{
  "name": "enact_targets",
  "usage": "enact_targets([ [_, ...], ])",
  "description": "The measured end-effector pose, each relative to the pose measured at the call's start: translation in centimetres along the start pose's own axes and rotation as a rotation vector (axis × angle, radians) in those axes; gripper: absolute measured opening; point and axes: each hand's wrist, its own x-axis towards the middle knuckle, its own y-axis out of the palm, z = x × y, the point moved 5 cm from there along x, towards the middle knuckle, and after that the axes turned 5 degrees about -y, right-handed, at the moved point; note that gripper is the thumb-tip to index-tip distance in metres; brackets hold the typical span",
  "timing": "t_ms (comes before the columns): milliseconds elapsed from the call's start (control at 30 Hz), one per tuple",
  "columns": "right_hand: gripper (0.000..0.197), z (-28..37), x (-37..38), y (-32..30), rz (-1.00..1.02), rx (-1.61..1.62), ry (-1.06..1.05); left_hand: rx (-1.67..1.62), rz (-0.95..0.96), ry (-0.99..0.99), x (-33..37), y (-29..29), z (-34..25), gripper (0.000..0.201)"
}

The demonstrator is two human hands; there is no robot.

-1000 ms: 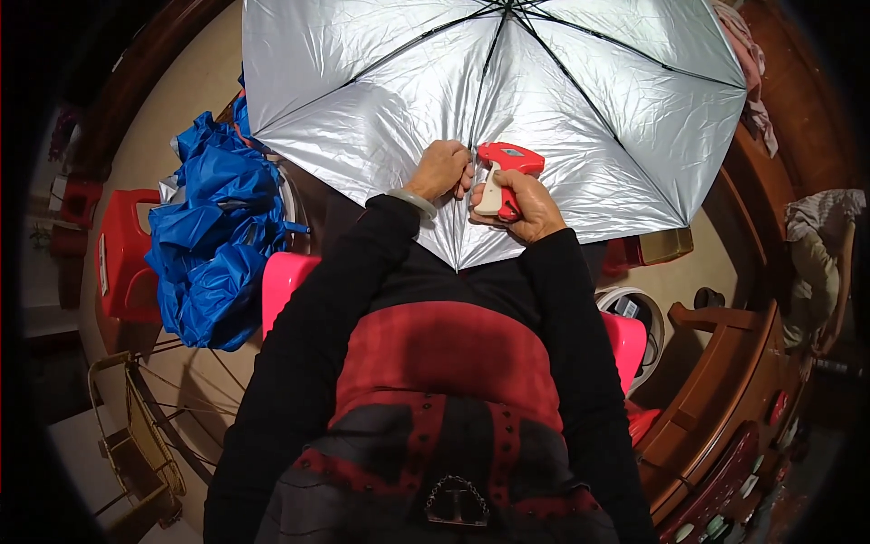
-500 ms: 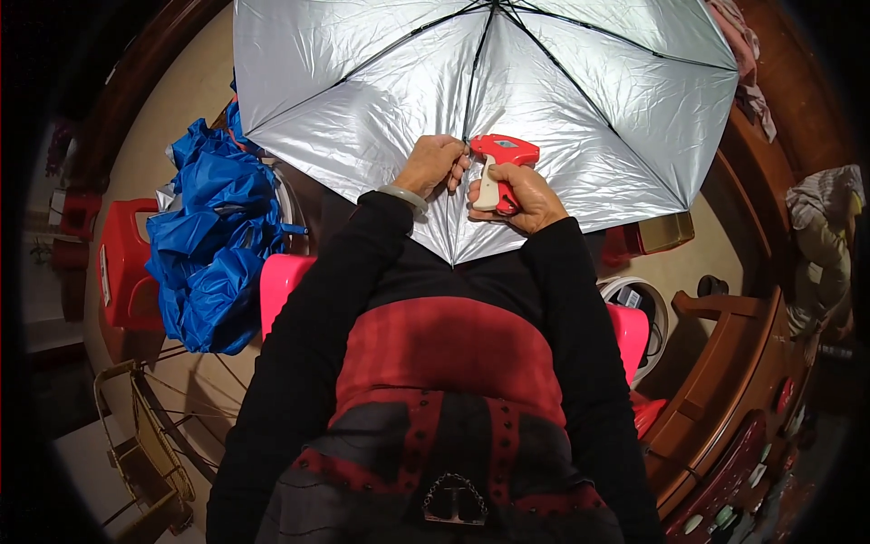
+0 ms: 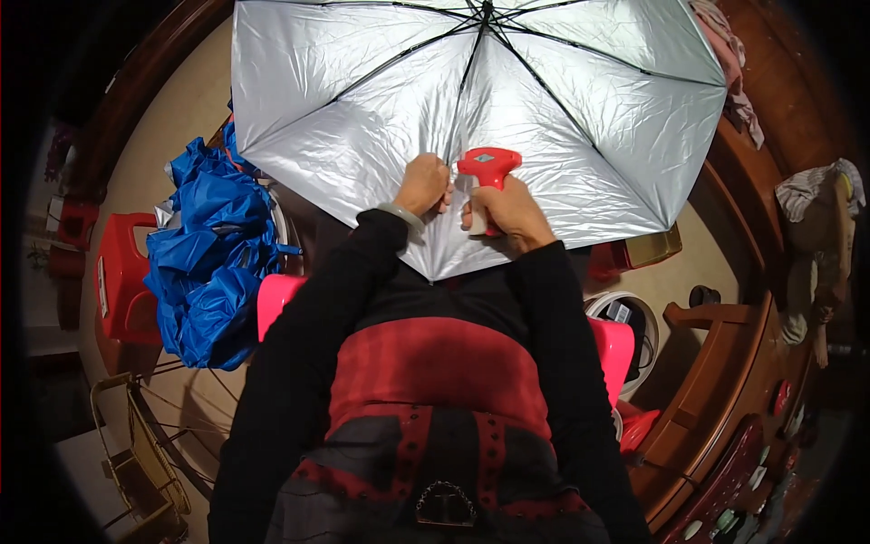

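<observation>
An open umbrella (image 3: 553, 172) with a silver underside and black ribs spreads in front of me, one corner pointing down toward my lap. My right hand (image 3: 513, 210) is wrapped around the pale handle of a red-and-white tagging gun (image 3: 489, 166), whose nose points left. Just left of that nose, my left hand (image 3: 423, 186) is closed, its fingers pinching the umbrella beside one rib. Whether fabric or rib lies between the fingertips is hidden. A pale bangle (image 3: 401, 215) circles my left wrist.
A heap of crumpled blue umbrellas (image 3: 213, 263) lies at the left, next to a red plastic stool (image 3: 125, 276). At the lower left is a gold-coloured wire cart (image 3: 149, 453). To the right stand a white bucket (image 3: 645, 372) and brown wooden furniture (image 3: 725, 390).
The umbrella's near corner has shifted slightly down and left, and more of its hub shows. My right hand with the tagging gun has turned and moved a little down-left, its nose now tilted differently.
</observation>
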Motion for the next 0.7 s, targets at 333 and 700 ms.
enact_targets([
  [333, 0.026, 8.9, -5.2, -5.5, -0.386, -0.793, -0.446, 1.486, -0.354, 0.333, 3.0, -15.3, -8.7, 0.02],
  [700, 0.022, 3.2, -1.9, -1.5, -0.199, -0.181, -0.092, 1.103, -0.232, 0.424, 0.1, 0.3, -7.1, 0.022],
])
